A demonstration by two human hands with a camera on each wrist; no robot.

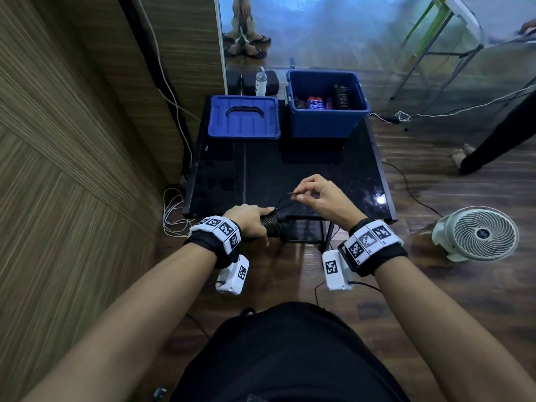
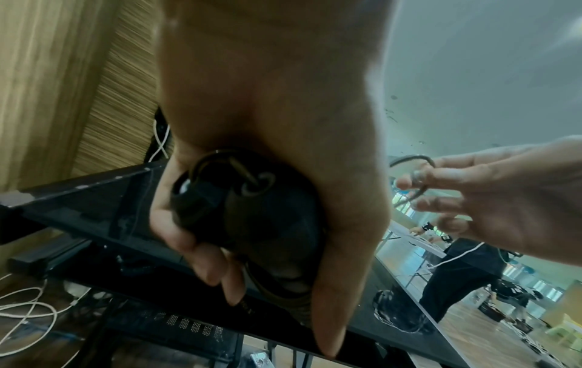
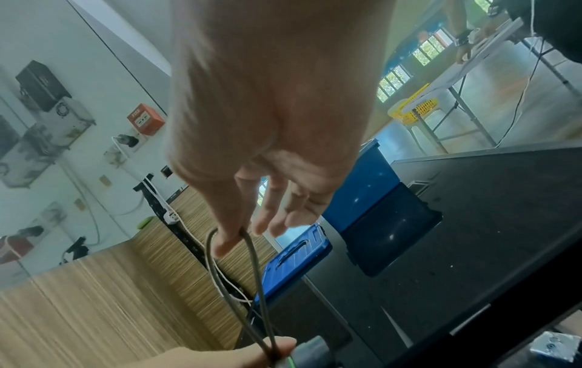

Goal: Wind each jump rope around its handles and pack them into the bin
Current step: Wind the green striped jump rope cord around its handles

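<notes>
— Black cord is nearly all wound on the handles; the left hand is gripping that bundle at the table's near edge.
— And the right hand?
— It's pinching the last loop. Several wound ropes are lying in the blue bin already; this one looks like the last.

My way over the table to the bin is bare glossy top. The lid lies flat just left of the bin, blocking that far-left corner. The bin's mouth is open, with wound ropes along its floor.
</notes>
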